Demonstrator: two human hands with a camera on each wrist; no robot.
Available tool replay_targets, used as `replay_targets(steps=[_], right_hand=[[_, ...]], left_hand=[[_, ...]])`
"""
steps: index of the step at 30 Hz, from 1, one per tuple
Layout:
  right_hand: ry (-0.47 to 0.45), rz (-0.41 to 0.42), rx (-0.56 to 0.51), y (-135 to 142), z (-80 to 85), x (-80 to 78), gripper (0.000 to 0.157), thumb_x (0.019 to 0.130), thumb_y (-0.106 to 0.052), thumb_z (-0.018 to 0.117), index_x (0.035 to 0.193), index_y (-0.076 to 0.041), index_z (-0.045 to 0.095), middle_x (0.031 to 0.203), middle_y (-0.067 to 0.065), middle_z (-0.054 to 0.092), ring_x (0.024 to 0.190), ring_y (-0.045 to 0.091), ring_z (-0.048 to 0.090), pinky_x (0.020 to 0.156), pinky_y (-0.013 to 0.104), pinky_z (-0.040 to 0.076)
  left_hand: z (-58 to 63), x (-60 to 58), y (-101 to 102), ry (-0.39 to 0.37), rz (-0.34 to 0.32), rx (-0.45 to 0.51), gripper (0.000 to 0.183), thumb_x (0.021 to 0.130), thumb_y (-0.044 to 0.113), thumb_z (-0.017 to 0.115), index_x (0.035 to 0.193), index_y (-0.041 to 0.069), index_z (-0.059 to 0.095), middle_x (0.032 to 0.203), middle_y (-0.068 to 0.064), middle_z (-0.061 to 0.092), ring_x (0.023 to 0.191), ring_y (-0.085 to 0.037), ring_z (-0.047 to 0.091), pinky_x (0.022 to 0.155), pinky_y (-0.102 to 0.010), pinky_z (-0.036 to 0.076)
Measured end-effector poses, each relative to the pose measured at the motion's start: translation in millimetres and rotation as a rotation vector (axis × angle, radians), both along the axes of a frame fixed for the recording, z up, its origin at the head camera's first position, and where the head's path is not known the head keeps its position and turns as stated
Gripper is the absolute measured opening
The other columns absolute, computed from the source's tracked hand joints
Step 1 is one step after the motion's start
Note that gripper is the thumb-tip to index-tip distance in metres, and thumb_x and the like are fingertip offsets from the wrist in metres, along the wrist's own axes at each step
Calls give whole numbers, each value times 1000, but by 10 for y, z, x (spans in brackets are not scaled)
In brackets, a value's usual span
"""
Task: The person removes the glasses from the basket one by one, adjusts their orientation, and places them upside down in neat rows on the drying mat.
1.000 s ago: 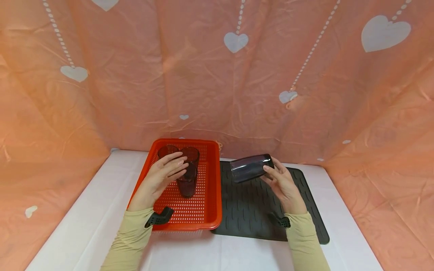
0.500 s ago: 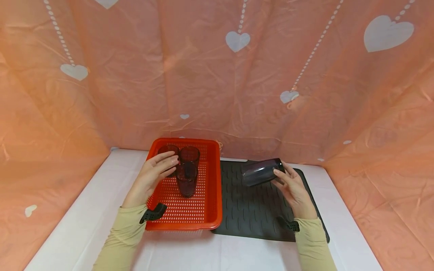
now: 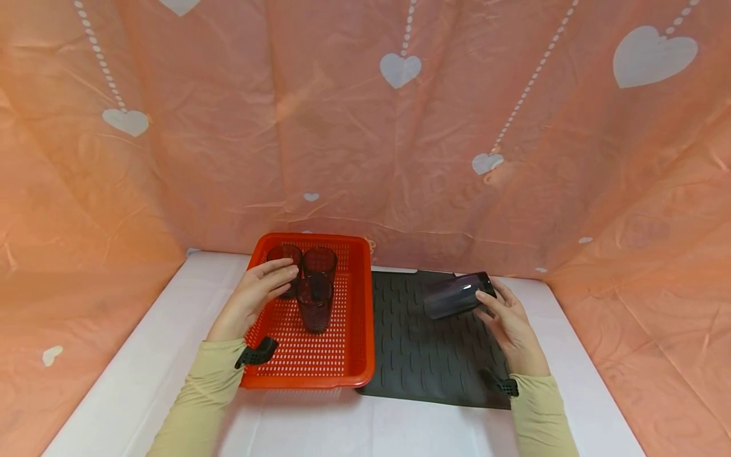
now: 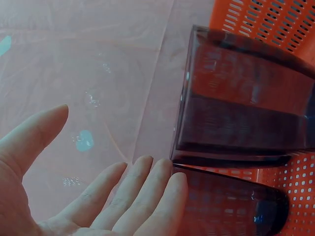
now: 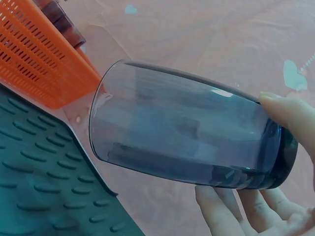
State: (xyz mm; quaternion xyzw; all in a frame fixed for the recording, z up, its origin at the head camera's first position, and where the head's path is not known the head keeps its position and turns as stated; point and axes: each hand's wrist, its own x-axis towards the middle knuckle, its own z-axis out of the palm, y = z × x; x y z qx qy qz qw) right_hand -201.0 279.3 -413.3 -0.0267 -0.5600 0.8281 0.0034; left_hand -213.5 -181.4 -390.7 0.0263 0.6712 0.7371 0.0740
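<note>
My right hand [image 3: 508,317] grips a dark tinted drinking glass [image 3: 457,296] near its base, thumb on one side and fingers on the other. The glass [image 5: 187,123] lies tilted on its side in the air over the black mat [image 3: 411,355], its mouth pointing left. My left hand [image 3: 251,298] hovers over the left part of the red basket [image 3: 368,317], fingers extended and holding nothing. Inside the basket stand three similar glasses, the front glass [image 3: 315,311] among them. In the left wrist view, the left fingertips [image 4: 178,184] are right at the rim of one glass.
The basket has perforated walls and stands left of the ridged mat, overlapping its edge in the head view. A white tabletop [image 3: 320,425] lies beneath both. An orange sheet with hearts [image 3: 354,146] hangs behind and at both sides.
My right hand has carried the glass to the right and slightly nearer, over the mat. My left hand has drawn a little left, uncovering more of the glasses in the basket.
</note>
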Motion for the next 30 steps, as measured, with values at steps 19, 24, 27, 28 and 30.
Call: replay_targets(steps=[19, 24, 27, 28, 30], right_hand=[[5, -36, -5, 289, -40, 73, 43, 90, 7, 60, 126, -16, 54, 113, -7, 62, 97, 6, 61, 79, 26, 52], [38, -47, -41, 342, -64, 67, 41, 89, 12, 58, 114, -20, 65, 106, -5, 67, 89, 8, 64, 74, 26, 53], [42, -52, -61, 376, -71, 68, 42, 89, 13, 57, 113, -20, 66, 106, -4, 67, 89, 8, 64, 74, 26, 53], [39, -51, -70, 389, -72, 69, 42, 89, 13, 57, 113, -20, 66, 106, -5, 67, 90, 8, 64, 74, 26, 53], [32, -58, -73, 417, -69, 70, 42, 89, 13, 57, 114, -20, 65, 106, -5, 67, 90, 8, 64, 74, 26, 53]], left_hand=[[-63, -64, 45, -41, -25, -87, 62, 94, 23, 63, 143, -2, 37, 142, -22, 43, 120, -17, 52, 107, -39, 35], [-82, -72, 56, -40, -39, -103, 60, 95, 22, 62, 144, -2, 37, 144, -21, 40, 127, -27, 46, 107, -41, 34], [-88, -76, 69, -42, -44, -117, 60, 94, 22, 63, 143, -2, 38, 145, -20, 39, 129, -30, 43, 108, -42, 33], [-90, -77, 74, -45, -46, -125, 60, 94, 23, 64, 143, -2, 39, 145, -20, 39, 129, -30, 43, 108, -42, 33], [-93, -80, 87, -46, -50, -134, 60, 94, 23, 64, 142, -3, 39, 145, -20, 39, 130, -31, 42, 108, -43, 33]])
